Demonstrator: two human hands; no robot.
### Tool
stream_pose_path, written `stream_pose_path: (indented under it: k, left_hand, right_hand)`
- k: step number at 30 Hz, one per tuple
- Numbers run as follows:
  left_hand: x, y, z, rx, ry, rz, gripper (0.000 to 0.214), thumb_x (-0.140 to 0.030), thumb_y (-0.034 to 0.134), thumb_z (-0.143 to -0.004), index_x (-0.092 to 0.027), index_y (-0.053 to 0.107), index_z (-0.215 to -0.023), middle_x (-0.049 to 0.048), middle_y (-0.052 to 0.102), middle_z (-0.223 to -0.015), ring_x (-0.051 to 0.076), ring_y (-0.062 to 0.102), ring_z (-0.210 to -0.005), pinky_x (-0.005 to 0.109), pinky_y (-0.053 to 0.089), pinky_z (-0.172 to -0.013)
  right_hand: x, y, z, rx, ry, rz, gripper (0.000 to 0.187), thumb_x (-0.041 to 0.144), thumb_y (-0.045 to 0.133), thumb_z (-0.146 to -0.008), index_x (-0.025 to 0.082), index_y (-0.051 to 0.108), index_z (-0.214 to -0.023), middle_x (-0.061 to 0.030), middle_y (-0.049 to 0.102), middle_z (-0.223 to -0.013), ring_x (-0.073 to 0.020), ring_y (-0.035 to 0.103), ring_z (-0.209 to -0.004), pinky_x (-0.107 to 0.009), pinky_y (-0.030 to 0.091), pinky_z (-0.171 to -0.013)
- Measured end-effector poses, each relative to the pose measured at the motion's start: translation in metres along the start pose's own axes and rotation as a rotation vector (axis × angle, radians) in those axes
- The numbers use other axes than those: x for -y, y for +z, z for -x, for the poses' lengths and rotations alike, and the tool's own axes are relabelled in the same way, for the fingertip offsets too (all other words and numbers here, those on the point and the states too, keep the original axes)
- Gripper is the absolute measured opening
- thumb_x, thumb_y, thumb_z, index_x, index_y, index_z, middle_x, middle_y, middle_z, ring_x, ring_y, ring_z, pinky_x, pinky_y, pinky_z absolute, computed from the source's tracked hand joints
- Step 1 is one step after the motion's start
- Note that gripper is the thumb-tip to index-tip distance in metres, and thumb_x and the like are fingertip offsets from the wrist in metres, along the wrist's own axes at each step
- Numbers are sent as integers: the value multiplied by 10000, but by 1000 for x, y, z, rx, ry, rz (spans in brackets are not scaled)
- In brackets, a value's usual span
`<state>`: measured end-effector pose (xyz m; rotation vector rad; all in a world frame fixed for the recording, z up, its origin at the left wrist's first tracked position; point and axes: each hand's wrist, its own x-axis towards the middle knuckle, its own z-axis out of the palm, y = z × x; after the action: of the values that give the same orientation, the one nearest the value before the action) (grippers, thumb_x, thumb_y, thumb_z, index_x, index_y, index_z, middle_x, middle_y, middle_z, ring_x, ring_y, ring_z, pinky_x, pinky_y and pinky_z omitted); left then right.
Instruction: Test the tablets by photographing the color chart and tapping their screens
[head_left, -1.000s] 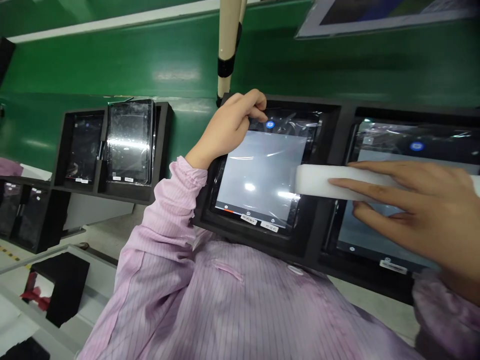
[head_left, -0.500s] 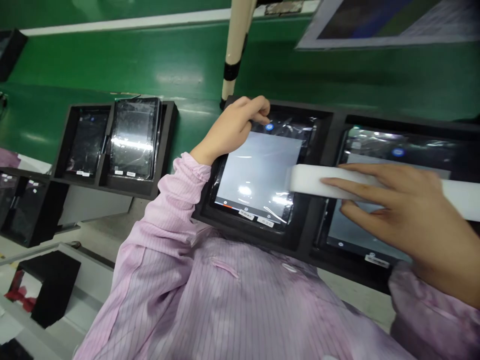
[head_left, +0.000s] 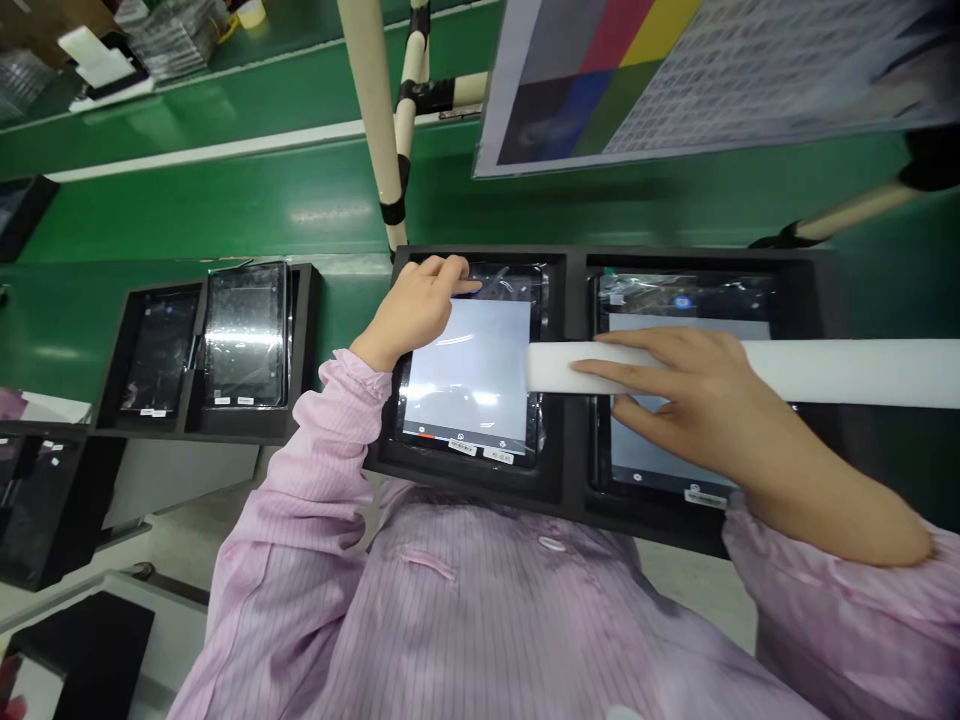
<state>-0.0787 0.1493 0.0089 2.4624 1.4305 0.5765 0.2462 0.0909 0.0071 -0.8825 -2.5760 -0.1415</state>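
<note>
My left hand [head_left: 420, 308] rests at the top left of a tablet [head_left: 469, 365] with a lit pale screen and clear film. Its fingers are bent but not clenched, one of them reaching over the blue icon near the top edge. In my right hand [head_left: 675, 390] is a long white foam strip [head_left: 847, 372], gripped between fingers and thumb. The strip's left end lies at the right edge of that lit screen. Beneath my right hand sits a second lit tablet [head_left: 675, 450], partly covered by hand and strip. Both tablets lie in a black two-compartment tray [head_left: 574, 440].
To the left, another black tray [head_left: 307, 330] holds two dark film-covered tablets [head_left: 246, 335]. A cream pipe post [head_left: 375, 110] stands behind my tray. A colour chart sheet [head_left: 600, 90] hangs at the upper right. More black trays [head_left: 52, 500] are at the lower left.
The camera view has swung, showing more of the chart and pipes. My left finger has moved onto the blue icon, covering it. My right hand still grips the foam strip.
</note>
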Motion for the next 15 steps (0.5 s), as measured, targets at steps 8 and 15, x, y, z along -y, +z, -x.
stream_pose_path:
  k: [8,15]
  left_hand:
    - [12,4,1,-213,44,75,478,16,312,-830,-227,374,-1237,62,657,-1312,218,537,-1205,449,380,-1053]
    - [7,0,2,-175,33,54,476,29,311,-795,-209,404,-1197,59,688,-1243,217,529,-1178,419,386,-1020]
  right_hand:
    - [1,0,3,-9,27,20,323,202,452,-962,238,738,-1106,-89,599,-1249,-271,560,-1080,-416,402,-858]
    - [8,-3,2,24,44,37,368,216,414,-971,257,739,-1139,-92,591,-1252,-292,549,-1094,-449,423,-871]
